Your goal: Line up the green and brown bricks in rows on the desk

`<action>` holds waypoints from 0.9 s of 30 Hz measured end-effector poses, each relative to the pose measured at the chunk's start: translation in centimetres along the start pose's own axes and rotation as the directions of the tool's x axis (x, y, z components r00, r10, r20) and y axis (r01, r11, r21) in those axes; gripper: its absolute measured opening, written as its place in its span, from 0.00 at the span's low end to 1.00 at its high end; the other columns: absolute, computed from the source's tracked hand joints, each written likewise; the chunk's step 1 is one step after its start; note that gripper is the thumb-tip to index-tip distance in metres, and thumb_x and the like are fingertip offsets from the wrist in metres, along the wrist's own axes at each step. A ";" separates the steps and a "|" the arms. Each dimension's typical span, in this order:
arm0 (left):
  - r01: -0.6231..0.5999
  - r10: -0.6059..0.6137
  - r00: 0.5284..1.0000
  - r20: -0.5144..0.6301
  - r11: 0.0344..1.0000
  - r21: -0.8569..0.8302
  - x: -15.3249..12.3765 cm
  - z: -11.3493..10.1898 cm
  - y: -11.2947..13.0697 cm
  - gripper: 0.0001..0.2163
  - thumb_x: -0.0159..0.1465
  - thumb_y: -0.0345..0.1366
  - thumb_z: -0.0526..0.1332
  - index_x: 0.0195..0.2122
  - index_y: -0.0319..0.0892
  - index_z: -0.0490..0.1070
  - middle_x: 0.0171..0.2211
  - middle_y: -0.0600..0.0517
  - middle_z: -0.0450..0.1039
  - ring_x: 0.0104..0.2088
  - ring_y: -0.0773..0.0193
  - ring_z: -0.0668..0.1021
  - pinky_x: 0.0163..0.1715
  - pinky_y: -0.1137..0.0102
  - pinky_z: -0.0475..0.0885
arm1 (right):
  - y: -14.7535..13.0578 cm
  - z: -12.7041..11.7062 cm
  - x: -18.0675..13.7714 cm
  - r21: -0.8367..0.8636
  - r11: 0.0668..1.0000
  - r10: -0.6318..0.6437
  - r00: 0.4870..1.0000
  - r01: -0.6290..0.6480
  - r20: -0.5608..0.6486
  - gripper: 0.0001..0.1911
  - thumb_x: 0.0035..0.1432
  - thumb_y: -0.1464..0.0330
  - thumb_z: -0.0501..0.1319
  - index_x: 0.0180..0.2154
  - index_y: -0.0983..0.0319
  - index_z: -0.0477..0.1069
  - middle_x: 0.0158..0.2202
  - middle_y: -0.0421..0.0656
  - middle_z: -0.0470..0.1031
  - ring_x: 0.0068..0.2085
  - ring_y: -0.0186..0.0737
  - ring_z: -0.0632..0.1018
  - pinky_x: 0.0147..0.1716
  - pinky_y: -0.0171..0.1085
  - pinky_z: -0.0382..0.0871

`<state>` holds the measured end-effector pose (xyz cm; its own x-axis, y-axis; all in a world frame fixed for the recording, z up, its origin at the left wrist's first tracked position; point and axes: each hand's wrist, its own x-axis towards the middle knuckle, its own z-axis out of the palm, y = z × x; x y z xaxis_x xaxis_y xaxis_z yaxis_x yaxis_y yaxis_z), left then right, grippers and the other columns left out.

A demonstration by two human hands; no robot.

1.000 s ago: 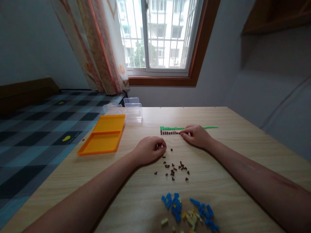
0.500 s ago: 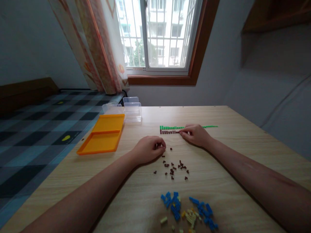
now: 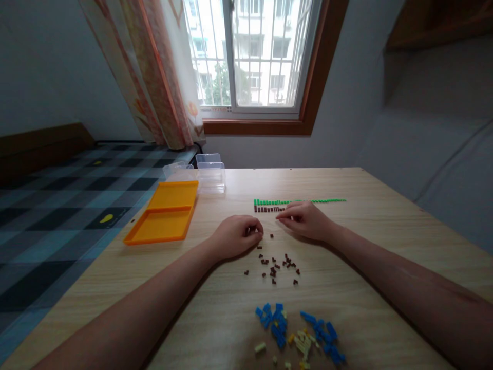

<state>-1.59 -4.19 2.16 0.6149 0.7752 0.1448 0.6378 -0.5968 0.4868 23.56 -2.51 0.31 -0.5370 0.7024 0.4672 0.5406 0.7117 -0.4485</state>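
My left hand [image 3: 239, 237] rests on the table with fingers curled and thumb near the fingertips; whatever may lie inside the curl is hidden. My right hand [image 3: 306, 222] is just in front of the brick rows, index finger stretched out and thumb apart, with nothing visible between them. A row of small brown bricks [image 3: 265, 209] lines up below a long row of green bricks [image 3: 265, 202]; my right hand covers part of both. One loose brown brick [image 3: 271, 236] lies between the hands. Nearer me, several brown bricks [image 3: 273, 271] are scattered.
Blue bricks [image 3: 278, 329] and cream and yellow bricks [image 3: 304, 344] lie in a pile at the table's near side. An orange two-part tray [image 3: 154, 241] stands at the left, with clear plastic boxes [image 3: 211, 180] behind it. A bed [image 3: 96, 185] adjoins the left edge.
My right hand has drawn back from the brown row toward me and slightly left, and its thumb and finger have parted. My left hand has stayed in place.
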 end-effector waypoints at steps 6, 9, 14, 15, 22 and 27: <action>-0.002 0.002 1.000 -0.006 1.000 0.004 0.0 0.0 -0.1 0.08 0.59 0.35 0.59 0.34 0.43 0.78 0.28 0.53 0.76 0.29 0.66 0.73 0.29 0.73 0.64 | -2.4 0.7 0.0 -0.004 1.000 -0.024 0.993 0.024 0.115 0.08 0.58 0.66 0.63 0.36 0.59 0.81 0.28 0.42 0.77 0.28 0.33 0.73 0.28 0.32 0.64; -0.011 0.011 1.000 -0.012 1.000 -0.001 0.0 0.0 -0.1 0.08 0.59 0.34 0.59 0.34 0.43 0.78 0.28 0.53 0.76 0.29 0.66 0.74 0.30 0.73 0.64 | -2.4 0.9 -0.2 -0.026 0.999 -0.040 0.984 0.045 0.173 0.07 0.57 0.65 0.64 0.36 0.58 0.81 0.28 0.41 0.76 0.28 0.33 0.74 0.29 0.32 0.65; -0.013 0.013 1.000 -0.008 1.000 -0.005 -0.1 0.0 0.0 0.08 0.60 0.34 0.59 0.34 0.43 0.78 0.27 0.54 0.75 0.28 0.66 0.73 0.29 0.73 0.64 | -1.9 0.6 -0.1 -0.072 0.996 -0.045 0.983 0.058 0.176 0.08 0.58 0.67 0.63 0.36 0.58 0.81 0.29 0.41 0.77 0.29 0.34 0.74 0.30 0.32 0.65; -0.013 0.012 1.000 -0.012 1.000 -0.008 -0.1 0.0 0.0 0.08 0.60 0.34 0.59 0.34 0.43 0.78 0.27 0.54 0.75 0.28 0.66 0.73 0.29 0.73 0.64 | -1.4 0.4 -0.1 -0.087 0.995 -0.033 0.986 0.047 0.161 0.08 0.58 0.67 0.62 0.36 0.58 0.81 0.29 0.41 0.78 0.29 0.34 0.74 0.30 0.32 0.65; -0.031 0.030 0.999 -0.024 0.998 -0.045 0.0 -0.2 0.0 0.06 0.59 0.30 0.58 0.32 0.41 0.76 0.28 0.53 0.75 0.28 0.67 0.72 0.30 0.72 0.65 | 4.0 -1.8 -0.2 -0.253 0.958 0.127 0.991 -0.134 -0.044 0.10 0.60 0.66 0.61 0.36 0.60 0.82 0.31 0.43 0.80 0.28 0.35 0.75 0.31 0.34 0.65; -0.124 0.121 0.984 -0.130 0.992 -0.014 -0.7 -2.6 5.8 0.06 0.63 0.31 0.57 0.32 0.42 0.74 0.30 0.52 0.74 0.27 0.68 0.71 0.30 0.71 0.68 | 4.4 -1.3 -0.2 -0.303 0.940 0.156 0.987 -0.157 -0.027 0.11 0.61 0.65 0.61 0.37 0.59 0.82 0.32 0.43 0.80 0.31 0.37 0.77 0.33 0.34 0.65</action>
<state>0.48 -7.72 7.10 0.6219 0.7176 0.3136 0.5503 -0.6853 0.4769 26.84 0.44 -0.76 -0.4282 0.8045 0.4116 0.7890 0.5549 -0.2638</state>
